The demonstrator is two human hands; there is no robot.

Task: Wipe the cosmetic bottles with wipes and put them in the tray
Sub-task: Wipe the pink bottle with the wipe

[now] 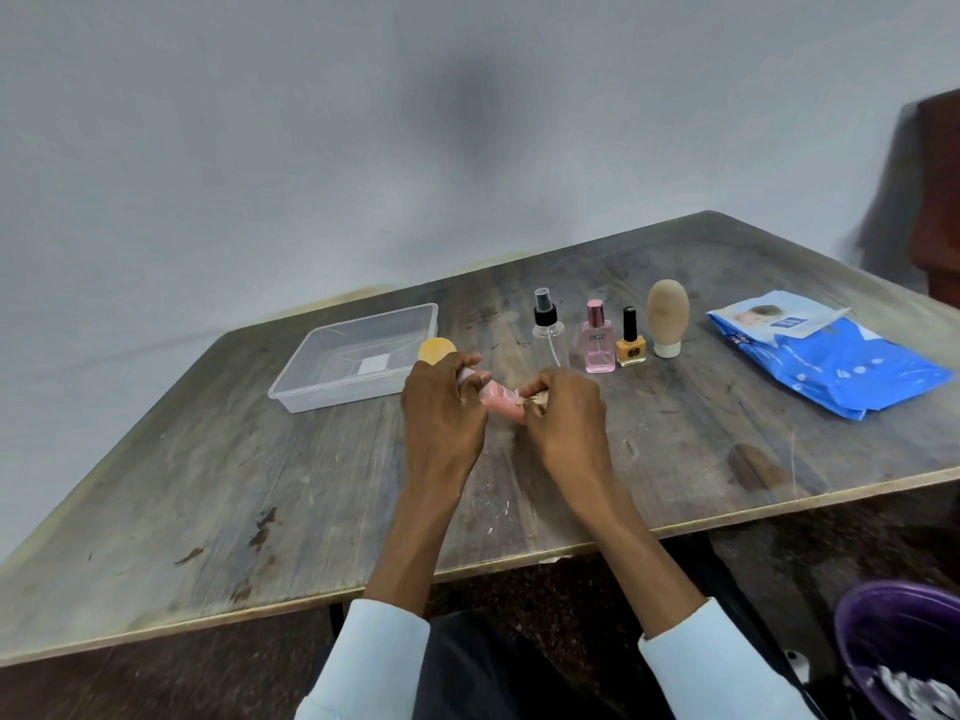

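Head view: left hand [441, 402] grips pink bottle [497, 402] above table [208, 485]; right hand [563, 407] fingers pinch soiled wipe [535, 396] against it. Clear tray [306, 387] just left. Pink perfume [597, 340] reads "DGZ". Blue wipes pack [841, 371] text illegible.

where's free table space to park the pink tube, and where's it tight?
Free: the near table in front of both hands, and the strip between the beige tube and wipes pack. The tray floor is bare. Tight: the bottle row from spray bottle to beige tube.
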